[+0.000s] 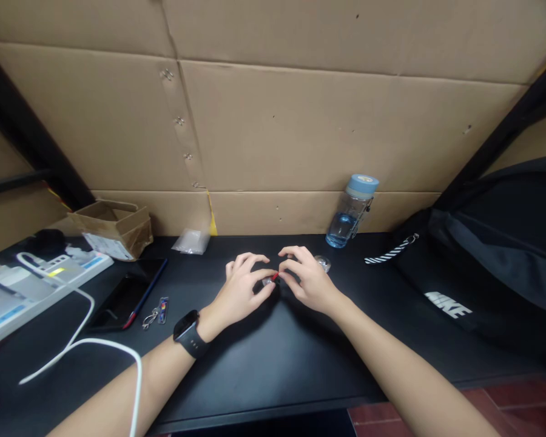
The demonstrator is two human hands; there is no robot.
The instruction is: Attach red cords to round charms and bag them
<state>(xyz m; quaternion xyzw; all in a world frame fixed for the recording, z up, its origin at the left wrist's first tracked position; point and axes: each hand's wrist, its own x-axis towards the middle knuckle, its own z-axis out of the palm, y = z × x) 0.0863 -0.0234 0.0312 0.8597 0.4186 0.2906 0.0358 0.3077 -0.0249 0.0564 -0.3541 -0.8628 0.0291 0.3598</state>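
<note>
Over the middle of the black table, my left hand (246, 285) and my right hand (308, 282) meet at the fingertips. Between them is a small red piece (275, 276). My right thumb and index finger close on its right end. The left thumb and index finger pinch a small clear item (267, 281) at the red piece's left end; its shape is too small to make out. A shiny round clear object (322, 263) lies just behind my right hand, partly hidden by it. A dark watch (190, 333) is on my left wrist.
Power strips (45, 291) with a white cable (95, 341), an open cardboard box (118, 227), a phone (130, 294), a keychain (162, 310) and a plastic bag (192, 241) are at left. A water bottle (349, 212) stands behind. A black bag (477, 261) lies right.
</note>
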